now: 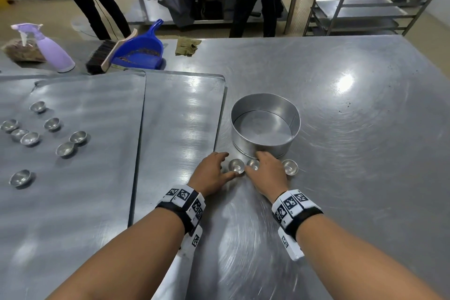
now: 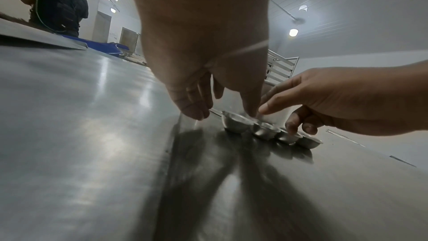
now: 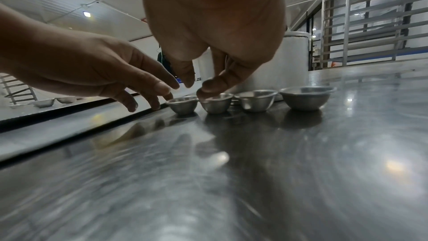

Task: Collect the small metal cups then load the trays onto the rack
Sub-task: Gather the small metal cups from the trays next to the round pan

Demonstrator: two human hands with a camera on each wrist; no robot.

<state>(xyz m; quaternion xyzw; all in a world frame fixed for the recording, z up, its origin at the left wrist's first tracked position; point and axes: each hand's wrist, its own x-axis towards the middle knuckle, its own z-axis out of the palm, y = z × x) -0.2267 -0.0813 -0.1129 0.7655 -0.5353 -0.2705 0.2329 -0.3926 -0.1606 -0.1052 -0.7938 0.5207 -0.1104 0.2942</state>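
Down low over the steel table (image 1: pixel 341 109), both hands at a row of four small metal cups (image 3: pixel 231 103), just at 6 o'clock of the round pan (image 1: pixel 265 126). Left hand (image 1: pixel 210 173): fingers spread and relaxed, tips beside the leftmost cup (image 1: pixel 236 165), gripping nothing. Right hand (image 1: pixel 267 170): thumb and fingers curled down onto the second cup (image 3: pixel 216 105); firm grip or mere touch, cannot tell. More loose cups on the tray (image 1: pixel 73 178) at 9 o'clock. Rack (image 1: pixel 365 7) at 1 o'clock.
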